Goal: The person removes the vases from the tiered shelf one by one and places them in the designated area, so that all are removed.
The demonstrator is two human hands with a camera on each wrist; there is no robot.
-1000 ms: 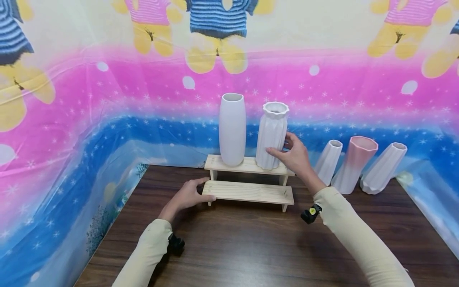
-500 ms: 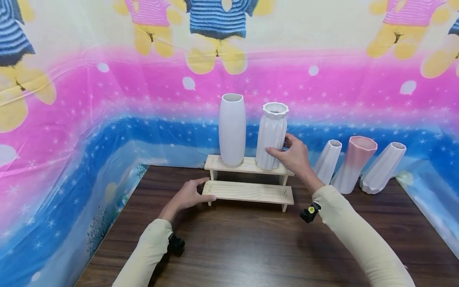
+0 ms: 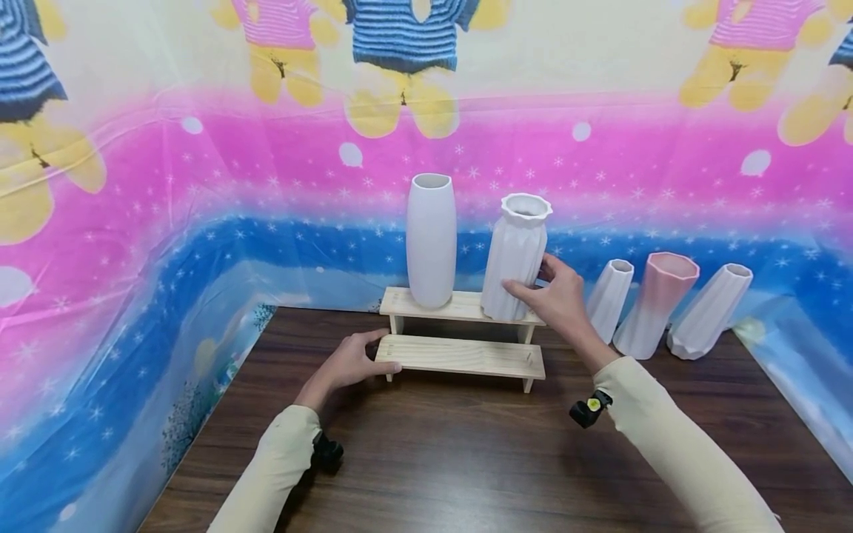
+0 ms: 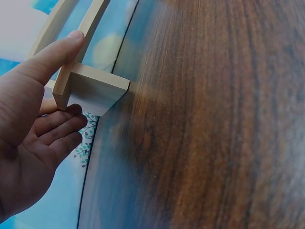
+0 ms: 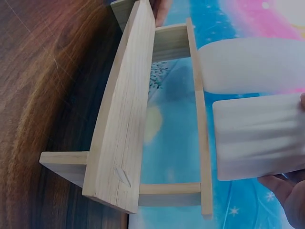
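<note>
Fluted vase (image 3: 509, 259) gripped in right hand (image 3: 565, 300), two-tier stand (image 3: 466, 357) pinched by left hand (image 3: 349, 361); a leftward wobble could topple smooth vase (image 3: 432, 240)!

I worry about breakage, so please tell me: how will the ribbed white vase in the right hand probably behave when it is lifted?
The ribbed white vase is probably stiff and fragile, since it looks ceramic; its scalloped rim might chip. Its ribs may give the right hand some grip. Being taller than wide, it could tip if pushed high.
</note>
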